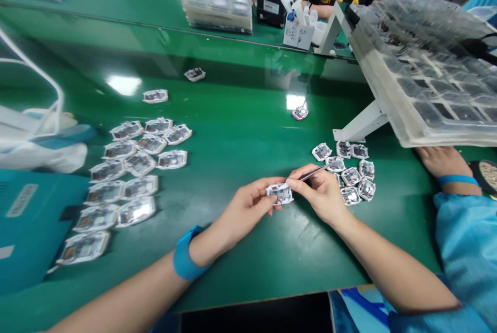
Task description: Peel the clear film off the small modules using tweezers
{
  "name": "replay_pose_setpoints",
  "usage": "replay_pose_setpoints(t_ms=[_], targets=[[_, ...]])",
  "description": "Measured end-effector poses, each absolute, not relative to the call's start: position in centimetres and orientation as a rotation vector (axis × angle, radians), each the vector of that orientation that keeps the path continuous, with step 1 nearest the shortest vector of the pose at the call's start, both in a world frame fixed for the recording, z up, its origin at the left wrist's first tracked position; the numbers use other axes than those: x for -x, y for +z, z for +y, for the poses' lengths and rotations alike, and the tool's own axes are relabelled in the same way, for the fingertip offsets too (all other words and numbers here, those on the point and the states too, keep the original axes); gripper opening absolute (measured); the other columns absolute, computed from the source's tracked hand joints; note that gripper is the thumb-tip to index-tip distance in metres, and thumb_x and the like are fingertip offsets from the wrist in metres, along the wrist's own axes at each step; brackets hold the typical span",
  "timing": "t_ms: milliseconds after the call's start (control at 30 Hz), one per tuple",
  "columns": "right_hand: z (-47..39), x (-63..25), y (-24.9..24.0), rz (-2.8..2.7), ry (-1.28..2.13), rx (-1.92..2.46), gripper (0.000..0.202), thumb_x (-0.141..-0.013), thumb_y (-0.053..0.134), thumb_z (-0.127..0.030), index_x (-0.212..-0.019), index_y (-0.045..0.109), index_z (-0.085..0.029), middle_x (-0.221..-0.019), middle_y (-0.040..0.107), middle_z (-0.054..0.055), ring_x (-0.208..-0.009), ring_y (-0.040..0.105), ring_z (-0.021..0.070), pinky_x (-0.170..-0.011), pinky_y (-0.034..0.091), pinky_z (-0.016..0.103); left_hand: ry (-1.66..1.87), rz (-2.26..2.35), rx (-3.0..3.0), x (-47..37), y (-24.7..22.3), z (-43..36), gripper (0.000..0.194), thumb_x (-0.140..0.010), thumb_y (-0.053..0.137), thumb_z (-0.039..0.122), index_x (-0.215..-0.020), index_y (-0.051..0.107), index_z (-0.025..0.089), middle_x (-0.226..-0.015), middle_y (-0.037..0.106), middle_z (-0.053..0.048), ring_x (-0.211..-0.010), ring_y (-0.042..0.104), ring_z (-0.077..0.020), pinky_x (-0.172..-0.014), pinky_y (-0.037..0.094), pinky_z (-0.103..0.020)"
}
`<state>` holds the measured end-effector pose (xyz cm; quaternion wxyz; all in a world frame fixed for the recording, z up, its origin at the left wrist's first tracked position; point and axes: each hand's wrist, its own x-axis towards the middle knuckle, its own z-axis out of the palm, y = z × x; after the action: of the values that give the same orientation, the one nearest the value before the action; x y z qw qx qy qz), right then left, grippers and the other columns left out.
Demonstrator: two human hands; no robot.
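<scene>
Currently, head view | centre of frame: white-framed electronic unit (pixel 285 197) pinched in left hand (pixel 244 208); tweezers (pixel 312 172) gripped in right hand (pixel 324 193), fingertips at unit edge | status, judged: handling under way, not complete | left of frame: larger unit group (pixel 140 163); right of centre: smaller unit cluster (pixel 351 176) | finished versus pending: cannot tell

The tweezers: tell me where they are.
Right of centre in the head view, the tweezers are in the right hand, close to the white unit that the left hand holds.
</scene>
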<state>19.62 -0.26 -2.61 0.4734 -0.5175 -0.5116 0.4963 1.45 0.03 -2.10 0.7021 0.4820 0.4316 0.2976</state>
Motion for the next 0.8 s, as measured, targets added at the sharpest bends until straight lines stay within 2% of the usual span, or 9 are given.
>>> replay_pose_setpoints(t_ms=[300,567,700,800], targets=[[-0.08,-19.64,-2.64,-1.268,1.254,1.268,0.031,-0.071,0.081,-0.049,-0.077,0.068,-0.021,-0.075,0.072,0.001,-0.07,0.065,0.0169,-0.069,0.052,0.032,0.621,0.953,-1.138,-1.17,-2.15,0.24,0.033,-0.082,0.062,0.025,-0.112,0.071,0.016,-0.085,0.071,-0.005,-0.072,0.06,-0.0161,-0.064,0.046,-0.027],[0.01,-19.59,-2.85,-1.258,1.271,1.257,0.029,-0.073,0.081,-0.046,-0.077,0.068,-0.021,-0.073,0.071,0.001,-0.068,0.065,0.0159,-0.068,0.052,0.031,0.62,0.967,-1.132,-0.93,-2.62,0.47,0.038,-0.084,0.062,0.031,-0.117,0.068,0.012,-0.075,0.07,-0.004,-0.066,0.058,-0.0155,-0.062,0.044,-0.027],[-0.28,-19.47,-3.0,-1.282,1.227,1.265,0.027,-0.074,0.079,-0.045,-0.078,0.068,-0.021,-0.073,0.072,0.001,-0.067,0.066,0.0166,-0.066,0.053,0.031,0.65,0.962,-1.085,-1.07,-2.65,0.3,0.035,-0.086,0.06,0.034,-0.112,0.069,0.013,-0.07,0.066,-0.003,-0.062,0.054,-0.0142,-0.063,0.043,-0.028],[-0.68,-19.52,-3.03,-1.29,1.122,1.287,0.023,-0.078,0.076,-0.043,-0.081,0.07,-0.021,-0.074,0.072,0.002,-0.068,0.066,0.0174,-0.066,0.053,0.031,0.676,0.958,-1.117,-1.01,-2.7,0.24,0.038,-0.084,0.064,0.033,-0.118,0.064,0.016,-0.081,0.067,-0.003,-0.069,0.057,-0.0152,-0.065,0.045,-0.028]])
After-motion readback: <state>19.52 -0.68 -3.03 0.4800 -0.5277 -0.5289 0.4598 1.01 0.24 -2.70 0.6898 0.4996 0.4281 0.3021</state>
